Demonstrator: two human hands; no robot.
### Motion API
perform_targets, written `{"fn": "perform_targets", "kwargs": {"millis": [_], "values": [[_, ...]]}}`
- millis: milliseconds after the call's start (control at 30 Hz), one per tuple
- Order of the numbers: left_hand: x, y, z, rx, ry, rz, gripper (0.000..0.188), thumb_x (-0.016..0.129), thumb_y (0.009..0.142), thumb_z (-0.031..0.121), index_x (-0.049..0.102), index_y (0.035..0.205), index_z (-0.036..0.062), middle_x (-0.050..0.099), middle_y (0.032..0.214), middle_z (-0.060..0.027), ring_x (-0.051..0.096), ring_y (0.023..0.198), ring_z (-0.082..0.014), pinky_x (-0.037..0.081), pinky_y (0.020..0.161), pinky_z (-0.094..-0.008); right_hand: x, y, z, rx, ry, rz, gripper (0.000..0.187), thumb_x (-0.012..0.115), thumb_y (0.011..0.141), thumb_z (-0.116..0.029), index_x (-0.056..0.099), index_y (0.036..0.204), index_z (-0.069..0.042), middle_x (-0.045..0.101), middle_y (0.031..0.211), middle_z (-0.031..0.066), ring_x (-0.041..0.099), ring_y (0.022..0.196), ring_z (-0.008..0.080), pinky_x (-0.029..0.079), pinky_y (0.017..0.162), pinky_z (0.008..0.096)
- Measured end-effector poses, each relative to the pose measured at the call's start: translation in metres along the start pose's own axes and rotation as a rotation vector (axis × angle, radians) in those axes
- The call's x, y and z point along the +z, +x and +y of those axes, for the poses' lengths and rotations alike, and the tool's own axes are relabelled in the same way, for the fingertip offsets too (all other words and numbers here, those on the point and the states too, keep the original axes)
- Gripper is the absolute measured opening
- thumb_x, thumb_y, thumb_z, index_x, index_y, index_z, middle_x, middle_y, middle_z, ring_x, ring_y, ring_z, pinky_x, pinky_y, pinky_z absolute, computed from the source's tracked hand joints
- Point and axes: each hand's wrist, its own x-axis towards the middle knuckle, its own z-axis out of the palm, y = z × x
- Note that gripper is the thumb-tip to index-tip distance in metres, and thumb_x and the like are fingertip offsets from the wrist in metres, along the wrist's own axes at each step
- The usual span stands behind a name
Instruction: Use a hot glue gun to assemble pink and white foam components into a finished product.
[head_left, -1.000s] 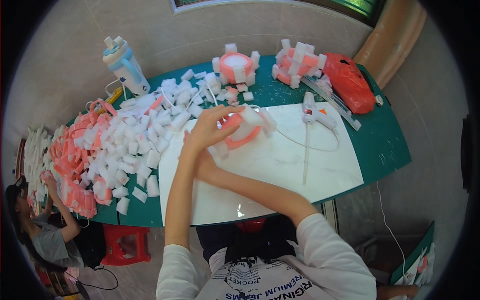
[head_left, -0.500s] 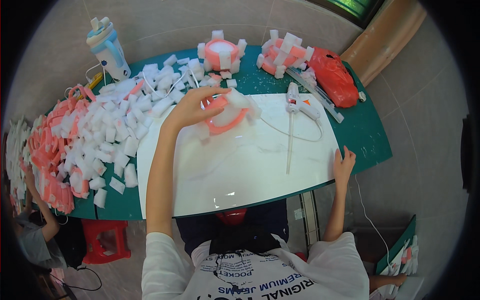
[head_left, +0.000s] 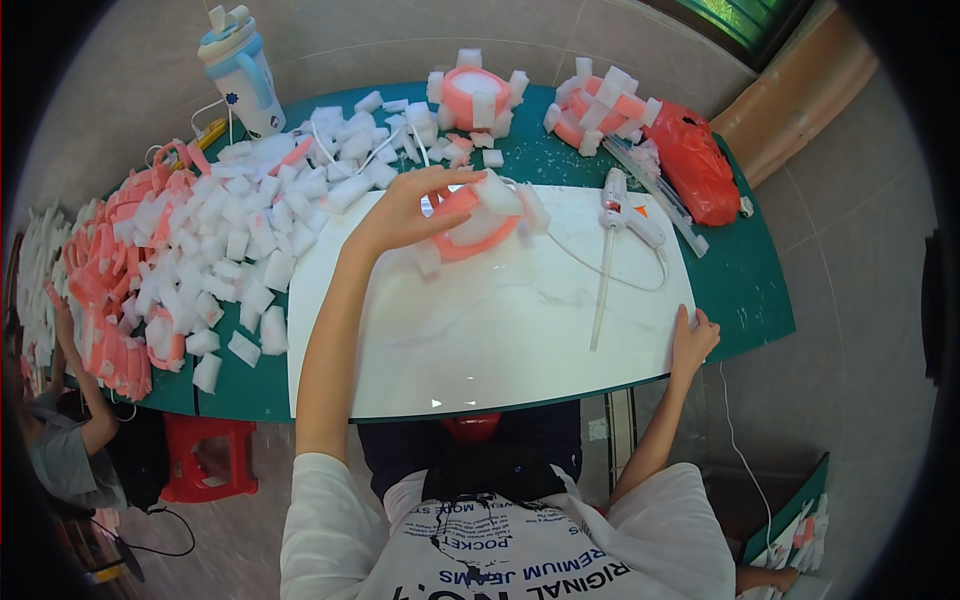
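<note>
My left hand (head_left: 412, 212) grips a pink foam ring (head_left: 478, 247), its thumb across the ring's near-left side and its forefinger reaching a white foam block (head_left: 497, 194) on the far side. Further white blocks stick out around the ring, which is tilted over a glossy white board (head_left: 450, 335). My right hand (head_left: 694, 343) rests at the board's right edge, thumb and forefinger apart, with nothing seen in it. Between the hands lies a white glue gun (head_left: 632, 219) on its side, its long clear glue stick (head_left: 603, 290) pointing toward me.
Loose white foam blocks (head_left: 240, 235) and pink foam rings (head_left: 110, 260) are heaped at left. Two block-studded pink pieces (head_left: 475, 95) (head_left: 605, 105) stand at the back, near a red plastic bag (head_left: 700, 165). A bottle (head_left: 245, 85) stands back left; another person's arm (head_left: 80, 365) shows far left.
The whole view has shifted slightly. My right hand has come down onto the board's right edge. My left hand keeps its hold on the ring, nearly unmoved.
</note>
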Motion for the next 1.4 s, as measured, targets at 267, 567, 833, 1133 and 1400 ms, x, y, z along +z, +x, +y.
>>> {"fn": "perform_targets", "kwargs": {"millis": [267,567,833,1133,1400], "values": [[0.006,-0.007,-0.002,0.112,0.123,0.095,0.041,0.066,0.070,0.008,0.062,0.111,0.0129,0.054,0.078,-0.0044,0.046,0.068,-0.0168,0.040,0.066,-0.0276,-0.042,-0.014,-0.074,-0.362,0.231,0.253,0.026,0.061,0.080,-0.013,0.061,0.104,-0.003,0.053,0.101,0.0144,0.049,0.096,0.0290,0.040,0.082,0.0366],[0.007,-0.025,-0.008,0.048,0.207,0.161,0.039,0.065,0.070,0.012,0.063,0.109,0.0185,0.056,0.079,-0.0051,0.048,0.072,-0.0194,0.039,0.073,-0.0296,-0.201,-0.078,-0.216,-1.787,1.071,0.010,0.025,0.060,0.064,-0.017,0.062,0.086,-0.006,0.058,0.076,0.0062,0.055,0.062,0.0158,0.040,0.049,0.0232],[0.010,-0.012,-0.002,0.090,0.132,0.145,0.037,0.066,0.072,0.010,0.063,0.108,0.0118,0.059,0.085,-0.0079,0.048,0.070,-0.0193,0.040,0.071,-0.0312,-0.227,-0.077,-0.240,-1.997,1.003,0.169,0.030,0.057,0.059,-0.016,0.057,0.089,-0.010,0.056,0.069,0.0078,0.043,0.051,0.0155,0.024,0.041,0.0247],[0.012,-0.012,-0.006,0.174,0.167,0.159,0.038,0.067,0.071,0.011,0.063,0.109,0.0126,0.053,0.078,-0.0059,0.046,0.069,-0.0188,0.039,0.066,-0.0292,-0.218,-0.106,-0.245,-1.643,1.205,0.453,0.041,0.055,0.060,-0.010,0.055,0.101,-0.014,0.058,0.070,0.0059,0.043,0.050,0.0168,0.024,0.042,0.0268],[0.009,-0.015,-0.003,0.139,0.126,0.165,0.037,0.068,0.071,0.010,0.063,0.108,0.0117,0.052,0.076,-0.0054,0.046,0.068,-0.0180,0.039,0.065,-0.0289,-0.219,-0.095,-0.243,-1.808,1.207,0.428,0.039,0.053,0.063,-0.004,0.054,0.101,-0.013,0.062,0.076,0.0061,0.044,0.048,0.0162,0.025,0.041,0.0257]]}}
